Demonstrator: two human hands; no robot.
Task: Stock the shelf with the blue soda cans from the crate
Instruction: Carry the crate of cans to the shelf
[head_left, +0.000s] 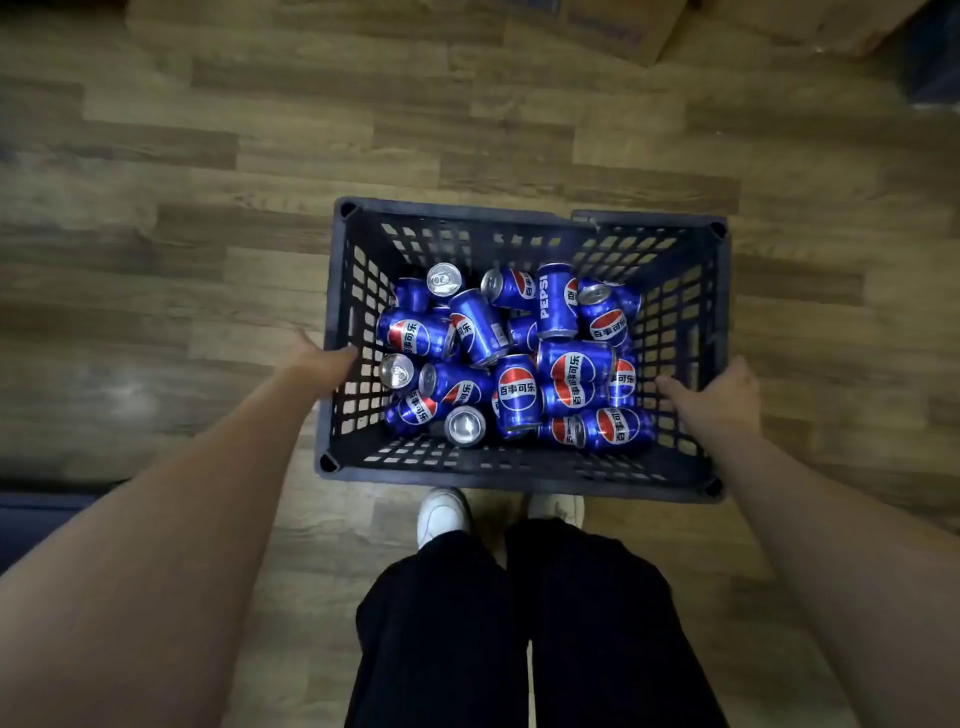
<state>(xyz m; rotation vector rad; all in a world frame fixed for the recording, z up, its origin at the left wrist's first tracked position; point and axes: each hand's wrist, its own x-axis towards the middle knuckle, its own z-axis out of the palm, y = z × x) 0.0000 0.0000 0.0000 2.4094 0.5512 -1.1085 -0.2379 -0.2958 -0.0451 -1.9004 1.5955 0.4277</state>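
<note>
The blue aluminium soda cans with red-and-white logos (514, 358) lie in a loose heap on the bottom of the dark slotted plastic crate (519, 480). Most are tipped on their sides at mixed angles, touching or overlapping one another, and a few stand upright with their silver tops showing. One can near the far side shows the word PEPSI along its length.

The crate sits on the brown wood-plank floor (208, 218), directly in front of the person's white shoes (441, 514), with its near wall just beside the toes.

The left hand (322, 358) is at the crate's left rim, about halfway along that wall, with its fingers (347, 352) reaching over the edge; whether they curl round the rim or only touch it cannot be told. The right hand (711, 395) is laid over the crate's right rim, fingers (675, 387) pointing inward across the edge; their ends blur into the wall, so whether they grip it cannot be told either. Both bare forearms stretch down from the lower corners.

Black loose trousers (519, 623) fill the lower middle. At the top edge, well apart from the crate, brown cardboard boxes (613, 31) rest on the floor.
</note>
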